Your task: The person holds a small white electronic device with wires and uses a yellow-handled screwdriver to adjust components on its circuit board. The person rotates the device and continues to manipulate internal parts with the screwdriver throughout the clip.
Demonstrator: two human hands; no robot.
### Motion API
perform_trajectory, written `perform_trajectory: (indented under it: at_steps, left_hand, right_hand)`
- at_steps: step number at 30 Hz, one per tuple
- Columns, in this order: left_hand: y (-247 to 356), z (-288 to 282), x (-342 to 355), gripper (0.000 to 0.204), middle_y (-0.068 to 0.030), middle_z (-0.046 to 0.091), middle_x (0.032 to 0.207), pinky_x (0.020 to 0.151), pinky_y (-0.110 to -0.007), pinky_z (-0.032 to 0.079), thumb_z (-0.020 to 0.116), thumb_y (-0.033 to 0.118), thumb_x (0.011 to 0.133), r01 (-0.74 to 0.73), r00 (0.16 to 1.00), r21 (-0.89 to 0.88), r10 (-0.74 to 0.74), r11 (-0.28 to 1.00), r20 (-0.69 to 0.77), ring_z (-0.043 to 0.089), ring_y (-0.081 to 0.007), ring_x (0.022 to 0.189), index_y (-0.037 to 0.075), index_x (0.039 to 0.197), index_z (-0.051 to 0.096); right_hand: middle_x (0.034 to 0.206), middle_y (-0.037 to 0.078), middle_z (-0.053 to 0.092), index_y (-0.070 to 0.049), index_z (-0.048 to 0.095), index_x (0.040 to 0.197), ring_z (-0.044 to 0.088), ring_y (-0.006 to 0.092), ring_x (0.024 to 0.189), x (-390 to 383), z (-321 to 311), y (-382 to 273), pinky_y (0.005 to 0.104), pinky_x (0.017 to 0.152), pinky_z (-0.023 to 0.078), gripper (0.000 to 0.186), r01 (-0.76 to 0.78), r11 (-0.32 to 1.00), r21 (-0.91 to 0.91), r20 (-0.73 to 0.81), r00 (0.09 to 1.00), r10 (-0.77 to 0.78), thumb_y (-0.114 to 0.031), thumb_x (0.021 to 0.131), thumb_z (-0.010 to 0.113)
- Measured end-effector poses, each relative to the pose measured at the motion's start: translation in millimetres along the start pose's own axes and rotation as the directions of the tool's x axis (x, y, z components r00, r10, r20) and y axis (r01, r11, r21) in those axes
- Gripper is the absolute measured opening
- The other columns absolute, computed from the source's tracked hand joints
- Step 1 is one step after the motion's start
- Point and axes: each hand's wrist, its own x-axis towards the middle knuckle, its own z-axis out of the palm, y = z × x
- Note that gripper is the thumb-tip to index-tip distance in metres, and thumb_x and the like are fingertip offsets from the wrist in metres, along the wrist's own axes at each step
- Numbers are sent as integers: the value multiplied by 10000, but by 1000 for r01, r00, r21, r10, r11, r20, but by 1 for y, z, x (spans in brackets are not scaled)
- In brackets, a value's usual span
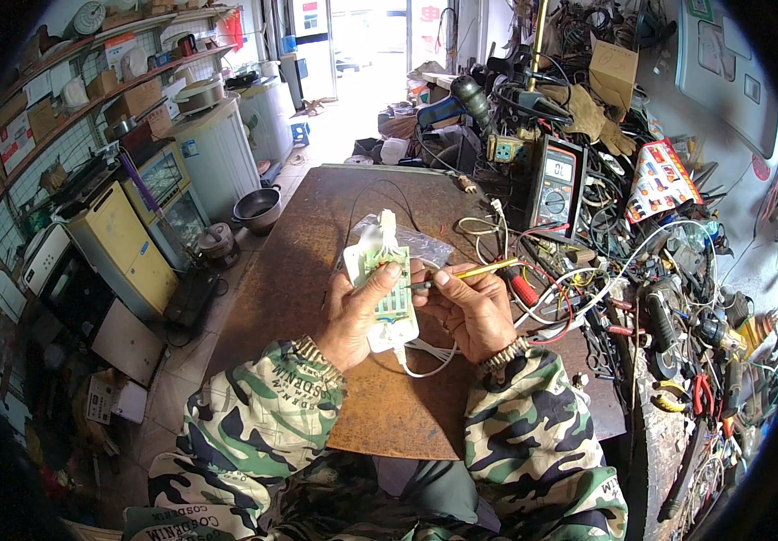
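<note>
Over the middle of the table, my left hand grips an opened white plastic case with its thumb across the front. Inside the case lies a green circuit board with rows of pale strips. White wires with a white connector come out at its top, and a white cable leaves the bottom. My right hand pinches a screwdriver with a yellow handle. Its thin dark shaft points left to the board's right edge; whether the tip touches is too small to tell.
The brown table carries a clear plastic bag behind the case. At right stand a multimeter and a heap of cables and tools, including red-handled pliers. Left on the floor are a dark pot and a yellow cabinet.
</note>
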Motion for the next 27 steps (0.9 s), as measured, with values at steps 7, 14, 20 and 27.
perform_trajectory:
  at_steps: [7,14,20,27]
  left_hand:
    - [-2,1,0,293,-148,680,1026,763,-332,604,635,204,936,-8,1000,-22,7,1000,-12,694,-203,858,-28,1111,605]
    - [-2,0,0,314,-151,671,1060,783,-345,596,622,215,944,17,1000,-1,-17,1000,9,684,-212,881,-30,1138,594]
    - [-5,-9,1,355,-167,648,1148,843,-378,583,593,216,958,21,999,0,-21,1000,45,667,-238,983,-38,1205,568]
    - [-3,-8,0,352,-160,654,1146,822,-362,585,598,216,956,47,998,-12,-46,999,34,676,-228,939,-32,1204,573]
  right_hand:
    - [953,148,695,24,638,963,690,223,841,0,-6,4,376,790,595,108,-48,998,-27,-34,998,47,-70,942,591]
    - [953,134,691,51,657,984,676,198,828,-1,-4,1,361,800,594,124,-58,998,-16,-19,998,57,-46,930,603]
    - [917,135,689,51,659,968,674,205,822,0,-2,2,357,791,587,120,-56,998,-32,-7,998,56,-51,925,611]
    - [877,125,687,52,665,980,666,196,800,-2,0,1,339,767,573,127,-48,995,-86,-24,999,46,-48,921,614]
